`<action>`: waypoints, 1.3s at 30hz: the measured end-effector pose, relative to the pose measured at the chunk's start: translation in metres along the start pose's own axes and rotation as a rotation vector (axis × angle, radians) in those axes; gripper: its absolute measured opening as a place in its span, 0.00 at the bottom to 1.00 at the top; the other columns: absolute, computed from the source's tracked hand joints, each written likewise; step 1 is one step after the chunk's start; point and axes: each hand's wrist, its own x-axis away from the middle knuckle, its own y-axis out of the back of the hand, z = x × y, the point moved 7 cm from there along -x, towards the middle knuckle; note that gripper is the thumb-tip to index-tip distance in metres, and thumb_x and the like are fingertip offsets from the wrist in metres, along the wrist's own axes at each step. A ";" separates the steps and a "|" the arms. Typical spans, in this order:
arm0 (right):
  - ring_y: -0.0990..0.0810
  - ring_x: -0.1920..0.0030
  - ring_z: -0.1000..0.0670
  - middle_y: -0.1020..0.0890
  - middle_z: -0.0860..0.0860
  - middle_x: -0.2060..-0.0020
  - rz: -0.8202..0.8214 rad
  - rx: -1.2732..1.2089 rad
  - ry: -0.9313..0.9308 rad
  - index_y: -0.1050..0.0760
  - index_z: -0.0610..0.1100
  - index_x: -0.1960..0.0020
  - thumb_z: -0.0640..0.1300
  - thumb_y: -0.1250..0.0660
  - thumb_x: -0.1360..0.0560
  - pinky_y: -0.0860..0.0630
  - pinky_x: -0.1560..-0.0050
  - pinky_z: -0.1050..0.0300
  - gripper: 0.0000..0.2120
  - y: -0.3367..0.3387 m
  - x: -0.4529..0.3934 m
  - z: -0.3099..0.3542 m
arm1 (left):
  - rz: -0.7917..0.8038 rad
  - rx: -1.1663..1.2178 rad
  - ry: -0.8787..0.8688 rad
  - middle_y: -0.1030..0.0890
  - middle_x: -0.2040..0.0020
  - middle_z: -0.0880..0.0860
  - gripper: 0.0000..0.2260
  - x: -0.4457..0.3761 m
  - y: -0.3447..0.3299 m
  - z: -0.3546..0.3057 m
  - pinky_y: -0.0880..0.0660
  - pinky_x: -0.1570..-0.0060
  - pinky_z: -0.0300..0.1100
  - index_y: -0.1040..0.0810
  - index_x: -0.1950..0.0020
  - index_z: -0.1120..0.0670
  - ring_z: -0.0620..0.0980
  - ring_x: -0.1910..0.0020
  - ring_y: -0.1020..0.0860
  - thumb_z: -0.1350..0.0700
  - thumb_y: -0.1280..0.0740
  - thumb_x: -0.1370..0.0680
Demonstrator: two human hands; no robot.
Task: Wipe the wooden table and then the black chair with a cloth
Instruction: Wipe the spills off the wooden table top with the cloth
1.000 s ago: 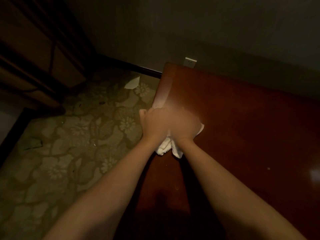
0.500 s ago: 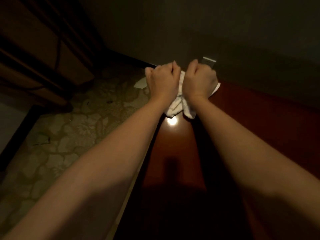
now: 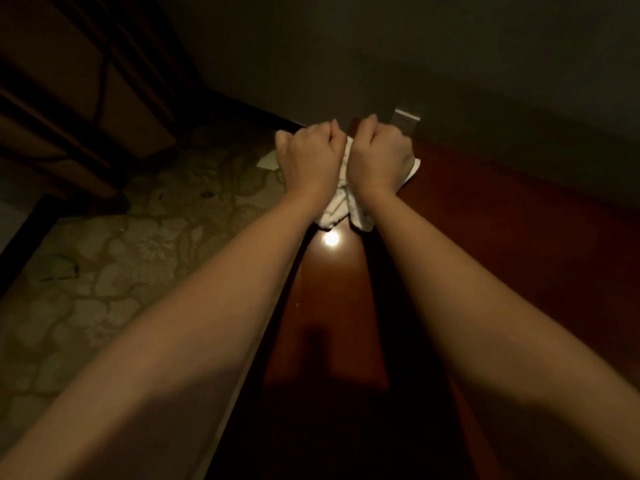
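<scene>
Head cam: left hand (image 3: 309,157) & right hand (image 3: 380,154) were both fisted on white cloth (image 3: 341,207) at far corner of wooden table (image 3: 519,237). Risk, in my judgement: cloth slips off edge w/ further push.

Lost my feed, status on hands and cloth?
Left hand, right hand: both grips shut on white cloth. Cloth at table far left corner. Nothing in the way.

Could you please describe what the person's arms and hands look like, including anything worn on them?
Both forearms are bare as far as the frame shows, with no sleeves in view. The left hand and right hand have no gloves, and no watch, bracelet or ring is visible in the dim light.
</scene>
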 end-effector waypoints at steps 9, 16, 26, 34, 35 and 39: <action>0.27 0.75 0.43 0.25 0.43 0.77 -0.001 -0.115 0.053 0.29 0.41 0.75 0.49 0.50 0.26 0.48 0.72 0.59 0.23 0.029 0.149 0.000 | 0.001 -0.012 -0.123 0.26 0.74 0.51 0.18 0.129 0.069 0.046 0.42 0.59 0.43 0.26 0.70 0.56 0.49 0.72 0.29 0.55 0.46 0.22; 0.35 0.76 0.48 0.32 0.49 0.79 0.032 -0.135 0.090 0.38 0.49 0.75 0.51 0.51 0.27 0.51 0.75 0.63 0.19 0.030 0.150 0.002 | 0.013 -0.016 -0.155 0.25 0.74 0.50 0.20 0.127 0.068 0.046 0.43 0.58 0.44 0.25 0.70 0.56 0.50 0.71 0.28 0.54 0.47 0.22; 0.37 0.76 0.52 0.36 0.52 0.79 0.168 -0.054 0.099 0.42 0.47 0.78 0.49 0.48 0.22 0.45 0.74 0.56 0.25 0.000 0.059 0.014 | 0.041 0.014 0.100 0.21 0.66 0.53 0.21 0.055 0.035 0.032 0.40 0.50 0.46 0.22 0.63 0.57 0.47 0.66 0.31 0.53 0.49 0.19; 0.31 0.70 0.49 0.34 0.52 0.78 0.151 -0.019 0.061 0.39 0.45 0.76 0.47 0.47 0.20 0.46 0.67 0.55 0.25 -0.011 0.032 0.015 | -0.044 -0.040 0.074 0.19 0.65 0.53 0.19 0.030 0.025 0.027 0.39 0.51 0.47 0.21 0.61 0.55 0.53 0.64 0.24 0.53 0.47 0.20; 0.31 0.70 0.50 0.33 0.51 0.77 0.147 -0.031 0.055 0.37 0.44 0.75 0.47 0.47 0.20 0.47 0.68 0.54 0.25 -0.010 0.034 0.015 | -0.044 -0.054 0.078 0.19 0.64 0.54 0.19 0.031 0.027 0.026 0.38 0.50 0.47 0.20 0.61 0.56 0.54 0.63 0.24 0.53 0.47 0.19; 0.34 0.74 0.51 0.32 0.50 0.76 0.135 -0.086 0.045 0.37 0.44 0.75 0.46 0.46 0.20 0.46 0.71 0.53 0.25 -0.003 0.051 0.011 | 0.015 -0.113 0.051 0.19 0.60 0.53 0.19 0.048 0.033 0.025 0.39 0.49 0.47 0.20 0.57 0.55 0.53 0.61 0.24 0.53 0.49 0.19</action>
